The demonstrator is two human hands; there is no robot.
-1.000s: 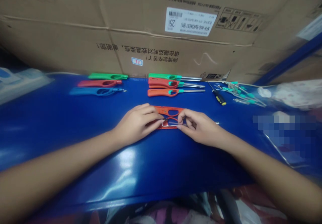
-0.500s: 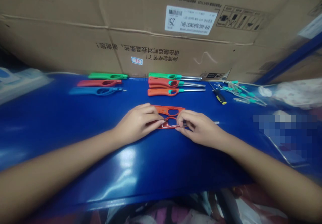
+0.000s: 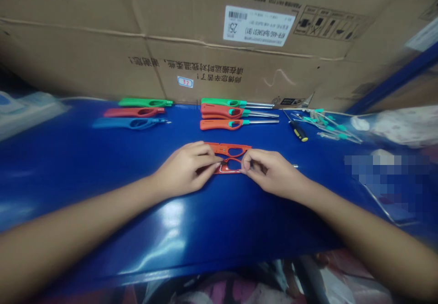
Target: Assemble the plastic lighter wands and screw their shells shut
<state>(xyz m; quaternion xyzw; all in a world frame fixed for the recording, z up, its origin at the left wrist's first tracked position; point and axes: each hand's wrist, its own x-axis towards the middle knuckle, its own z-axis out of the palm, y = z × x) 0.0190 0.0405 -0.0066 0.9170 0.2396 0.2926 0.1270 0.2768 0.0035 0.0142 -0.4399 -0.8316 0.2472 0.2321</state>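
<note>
Two orange lighter shell halves [image 3: 230, 150] lie side by side on the blue table [image 3: 102, 167], the near one open with its inside showing. My left hand [image 3: 186, 167] presses fingertips on the left end of the near half. My right hand [image 3: 270, 172] pinches a small part at that half's right end, where a thin metal tube [image 3: 293, 166] sticks out past my knuckles. My hands hide much of the near half.
Behind lie three assembled lighters [image 3: 222, 112] and three handle shells: green, red, blue [image 3: 135, 112]. A yellow-handled screwdriver [image 3: 298, 131] and several metal tubes with green tips [image 3: 325, 124] lie at the right. Large cardboard boxes [image 3: 205, 35] wall the back.
My right hand's fingers have curled in tighter and shifted slightly left against the near shell. The left hand has barely moved.
</note>
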